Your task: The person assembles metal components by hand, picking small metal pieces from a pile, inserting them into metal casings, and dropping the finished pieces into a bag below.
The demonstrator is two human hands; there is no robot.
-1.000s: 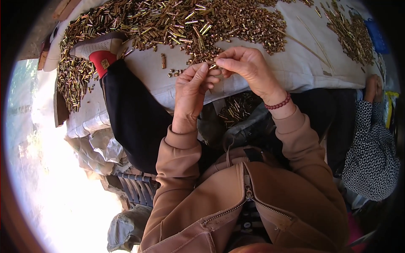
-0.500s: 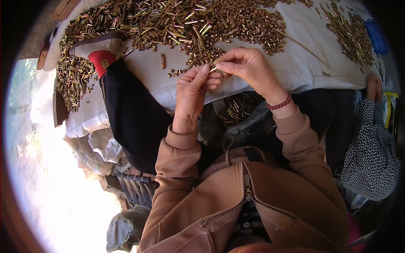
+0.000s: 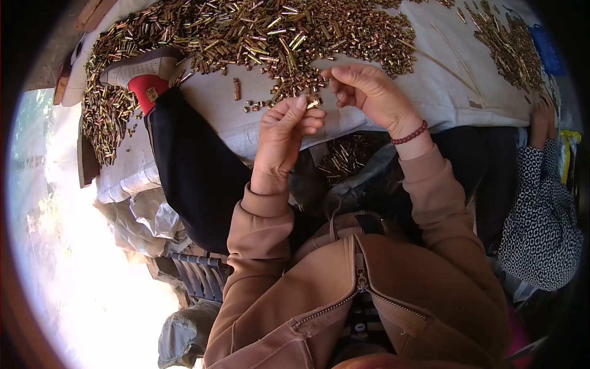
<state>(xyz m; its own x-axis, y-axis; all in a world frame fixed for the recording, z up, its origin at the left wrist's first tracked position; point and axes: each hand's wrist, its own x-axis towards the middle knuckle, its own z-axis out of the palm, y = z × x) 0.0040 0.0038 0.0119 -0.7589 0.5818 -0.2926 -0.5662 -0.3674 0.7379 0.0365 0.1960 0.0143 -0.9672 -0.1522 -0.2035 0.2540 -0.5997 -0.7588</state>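
Note:
My left hand (image 3: 284,126) is closed, thumb against fingers, on a small shiny brass-coloured metal piece (image 3: 314,103). Its far end sticks out beyond the fingertips. My right hand (image 3: 373,95), with a beaded bracelet (image 3: 409,133) at the wrist, is raised apart from it, near the edge of a heap of short metal pieces. Its fingers are loosely bent and I see nothing between them. Beyond both hands spreads a big heap of brass-coloured metal parts (image 3: 246,40), long rods and short tube-like bits mixed. A few short bits (image 3: 253,106) lie beside my left hand.
The heap covers a pale cloth (image 3: 212,101). My shoe (image 3: 142,64) rests among the parts at left. Thin sticks (image 3: 445,66) and a second heap (image 3: 507,52) lie at right. Below the cloth's edge, a dark bag (image 3: 344,163) holds more parts. Another person's patterned sleeve (image 3: 538,212) is at far right.
My right hand has come off the metal piece and moved slightly right and away from my left hand. My left hand still holds the piece, nearly in place.

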